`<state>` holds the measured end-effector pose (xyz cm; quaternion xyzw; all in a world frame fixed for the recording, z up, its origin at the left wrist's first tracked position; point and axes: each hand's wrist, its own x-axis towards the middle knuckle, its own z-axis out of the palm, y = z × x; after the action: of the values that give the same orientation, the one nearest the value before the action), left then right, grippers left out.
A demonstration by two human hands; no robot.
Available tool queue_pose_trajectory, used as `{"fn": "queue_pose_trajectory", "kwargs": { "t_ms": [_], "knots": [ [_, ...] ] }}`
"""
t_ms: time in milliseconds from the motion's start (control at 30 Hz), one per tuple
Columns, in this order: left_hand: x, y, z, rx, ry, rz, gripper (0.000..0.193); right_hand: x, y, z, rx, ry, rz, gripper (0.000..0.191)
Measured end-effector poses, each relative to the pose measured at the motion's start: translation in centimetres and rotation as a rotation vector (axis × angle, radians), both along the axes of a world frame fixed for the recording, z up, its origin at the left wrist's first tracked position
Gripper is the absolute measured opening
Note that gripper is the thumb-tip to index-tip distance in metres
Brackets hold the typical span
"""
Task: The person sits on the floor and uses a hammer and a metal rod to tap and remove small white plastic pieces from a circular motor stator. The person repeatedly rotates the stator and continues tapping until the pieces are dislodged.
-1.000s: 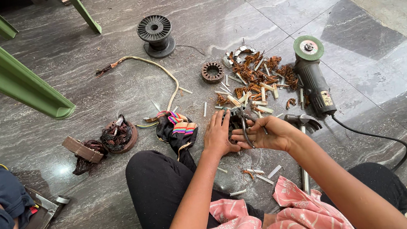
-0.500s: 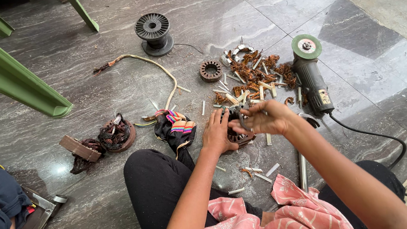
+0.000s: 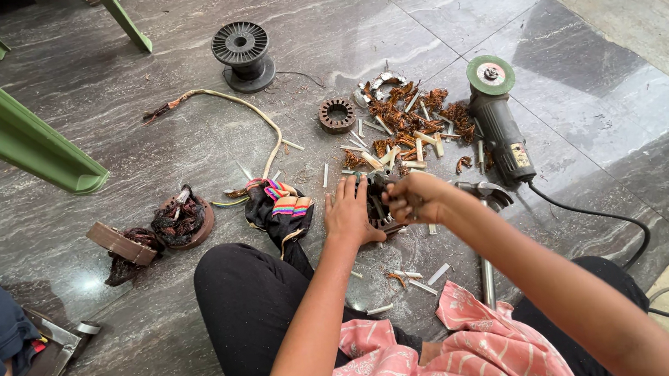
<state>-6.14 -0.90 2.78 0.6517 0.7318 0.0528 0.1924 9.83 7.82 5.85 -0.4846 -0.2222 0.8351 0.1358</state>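
Workpiece: a dark motor stator (image 3: 377, 200) sits on the grey stone floor (image 3: 182, 137) just in front of the person's knees, between the two hands.
Left hand (image 3: 347, 214): laid flat-fingered against the stator's 9 o'clock side, pressing on it rather than wrapped round it — fingers spread, not closed.
Right hand (image 3: 415, 198): curled into a fist at the stator's 3 o'clock side, fingers pinched shut on something small at its top; what it pinches is too small to tell.
Scrap pile (image 3: 406, 124): copper wire tangles and pale insulation strips at 12 o'clock from the stator, near it.
Second stator ring (image 3: 336, 115): at 11 o'clock, beside the pile.
Angle grinder (image 3: 498, 119): at 2 o'clock, green disc guard pointing away, black cord trailing toward 4 o'clock.
Striped cloth (image 3: 281, 205): at 9 o'clock — just beside the left hand.
Empty black spool (image 3: 242, 51): well apart, 11 o'clock.
Burnt windings (image 3: 178, 222): far at 9 o'clock, next to a wooden block (image 3: 115, 242).
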Motion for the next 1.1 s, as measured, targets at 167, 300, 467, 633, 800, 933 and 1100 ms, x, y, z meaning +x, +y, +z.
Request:
{"fn": "queue_pose_trajectory", "kwargs": {
  "t_ms": [167, 300, 467, 633, 800, 933, 1100],
  "knots": [
    [0.5, 0.6, 1.4, -0.055, 0.036, 0.032, 0.141, -1.2, -2.8, -1.6, 0.269, -0.243, 0.062, 0.015],
    [0.2, 0.8, 1.5, -0.039, 0.007, 0.057, 0.127, 0.1, -6.3, -1.7, 0.769, -0.467, 0.323, 0.016],
    [-0.6, 1.0, 0.4, 0.045, -0.014, 0.024, 0.129, 6.1, -10.7, -0.1, 1.037, -0.570, 0.484, 0.030],
    [-0.7, 1.3, -0.5, 0.030, -0.008, 0.011, 0.131, 8.9, -11.5, 0.6, 0.748, -0.485, 0.272, 0.023],
    [-0.6, 0.9, -0.8, 0.084, 0.013, -0.007, 0.136, 9.0, -9.2, 0.3, 0.501, -0.212, 0.020, 0.019],
    [-0.7, 0.5, -0.8, 0.098, -0.011, -0.004, 0.134, 7.6, -6.4, 0.2, 0.136, 0.077, -0.135, 0.019],
    [-0.5, 0.2, -0.6, 0.111, -0.037, -0.007, 0.130, 5.4, -4.8, 0.2, -0.045, 0.238, -0.167, 0.024]
  ]
}}
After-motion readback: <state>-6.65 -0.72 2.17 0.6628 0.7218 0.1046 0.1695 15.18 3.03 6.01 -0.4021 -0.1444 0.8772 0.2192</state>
